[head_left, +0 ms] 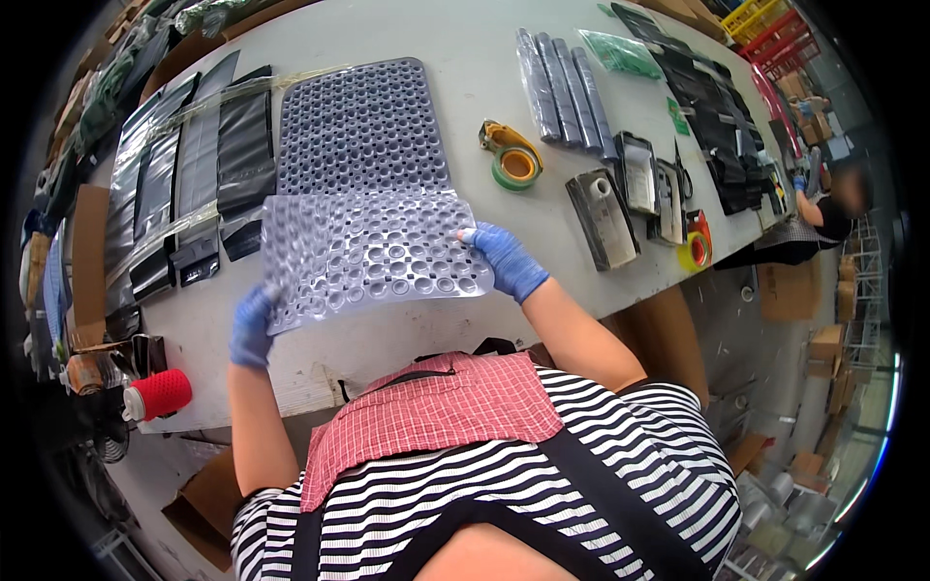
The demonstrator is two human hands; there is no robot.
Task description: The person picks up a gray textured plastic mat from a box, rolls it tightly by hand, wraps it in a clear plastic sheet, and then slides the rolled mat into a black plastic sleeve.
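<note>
Where the right hand (506,259) met the sheet, I saw thumb on top at the right edge, a close pinch, the other fingers partly hidden. The left hand (252,327) was blurred; it looked closed on the near left corner, though I couldn't make out separate fingers. Both wore blue gloves.

Between them hung the raised sheet (383,257), clear grey and cupped all over, tilted up off the bench (473,73). Just beyond it, touching, lay a flat dotted mat (363,126). One piece or two, I couldn't tell.

Progress, my reading: mid-handling. The far portion was laid out smooth; the near portion was neither set down nor let go, so settling it was left. Whether it was being folded over or spread, one view didn't say.

Farther out: a tape dispenser (513,160) to the right, unheld; grey rolls (567,92) beyond it; black packs (247,145) left of the mat; a red cup (167,392) near the left edge. A co-worker (828,213) stood well apart, far right.
</note>
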